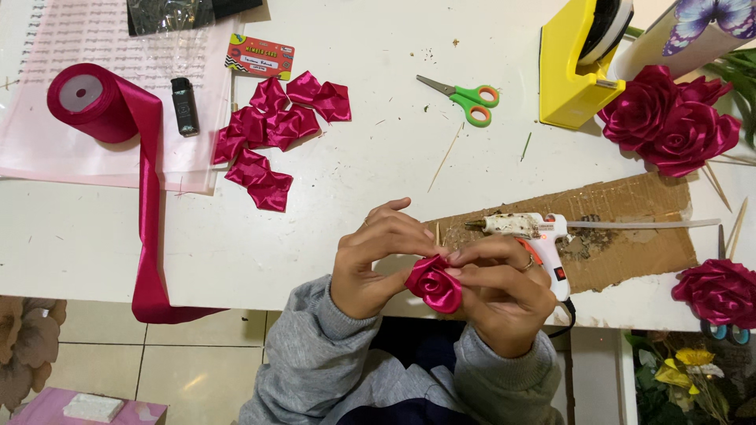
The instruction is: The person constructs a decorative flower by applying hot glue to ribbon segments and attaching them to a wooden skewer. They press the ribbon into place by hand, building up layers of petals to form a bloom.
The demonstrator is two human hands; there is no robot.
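In the head view, a small magenta ribbon rose (434, 284) is pinched between both hands at the near edge of the white surface (378, 169). The left hand (376, 260) is closed on the rose from the left, its fingers (409, 234) curled over the top of the petals. The right hand (504, 291) is closed on the same rose from the right, with its fingertips pressed against the upper petals; a ring is seen on one finger. Both arms are covered by grey sleeves.

Just beyond the right fingers, a white glue gun (529, 230) is laid on a stained strip of cardboard (630, 228), its nozzle turned toward the left hand. Farther beyond the fingers, green-handled scissors (465, 97) and a thin wooden skewer (446, 157) are seen. Well beyond and to the left of the left fingers, a heap of folded magenta ribbon petals (272, 134) is spread, beside a black lighter (184, 105) and a magenta ribbon spool (93, 101) whose loose end is hung over the near edge. Far right of the fingers, finished ribbon roses (669, 118) are gathered next to a yellow tape dispenser (579, 67), and another rose (720, 291) is placed near the right edge.
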